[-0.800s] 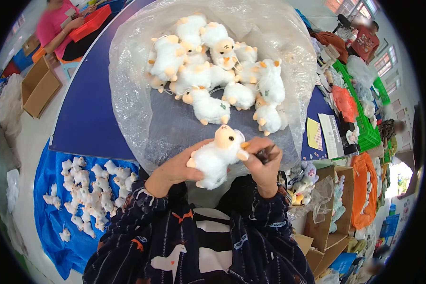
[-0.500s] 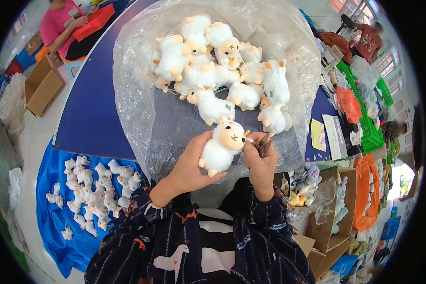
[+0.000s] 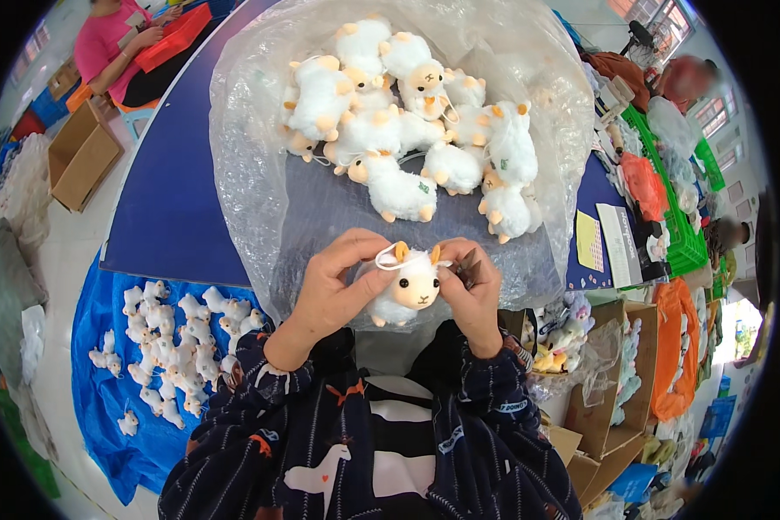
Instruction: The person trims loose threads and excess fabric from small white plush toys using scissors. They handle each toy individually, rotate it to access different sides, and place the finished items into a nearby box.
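White plush sheep sits between hands, touching both, face turned away from heap of like sheep lying beyond; long axis looks foreshortened. Left hand grasps its side, white cord looped by thumb. Right hand pinches beside ear, dark tool tucked in fingers. Neither hand nearer.

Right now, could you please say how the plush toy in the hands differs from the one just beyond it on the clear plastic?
The held toy is between the left hand and right hand; the resting toy lies untouched on the clear plastic. The held toy faces the camera, both eyes showing; the resting toy's head points left. The resting toy shows a green mark; none is visible on the held toy. Both are white and fluffy.
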{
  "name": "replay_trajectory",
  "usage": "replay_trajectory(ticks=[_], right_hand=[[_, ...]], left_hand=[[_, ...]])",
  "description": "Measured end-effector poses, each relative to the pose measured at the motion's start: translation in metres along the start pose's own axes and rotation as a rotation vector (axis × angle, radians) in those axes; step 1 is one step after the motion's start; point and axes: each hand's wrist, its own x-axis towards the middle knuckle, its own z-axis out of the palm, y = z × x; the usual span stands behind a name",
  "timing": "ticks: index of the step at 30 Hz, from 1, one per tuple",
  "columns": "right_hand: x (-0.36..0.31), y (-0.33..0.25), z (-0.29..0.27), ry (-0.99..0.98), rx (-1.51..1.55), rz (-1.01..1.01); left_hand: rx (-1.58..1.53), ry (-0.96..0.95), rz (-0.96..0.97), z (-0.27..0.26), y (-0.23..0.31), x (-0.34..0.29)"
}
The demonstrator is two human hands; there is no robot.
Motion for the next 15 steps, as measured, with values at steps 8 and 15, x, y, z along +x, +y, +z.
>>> replay_trajectory(ticks=[8, 15], right_hand=[[-0.003, 0.001, 0.004, -0.01, -0.098, -0.04], [-0.005, 0.004, 0.004, 0.017, -0.113, -0.016]], left_hand=[[-0.223, -0.057, -0.102, -0.002, 0.014, 0.007], [0.069, -0.129, 0.029, 0.002, 0.023, 0.009]])
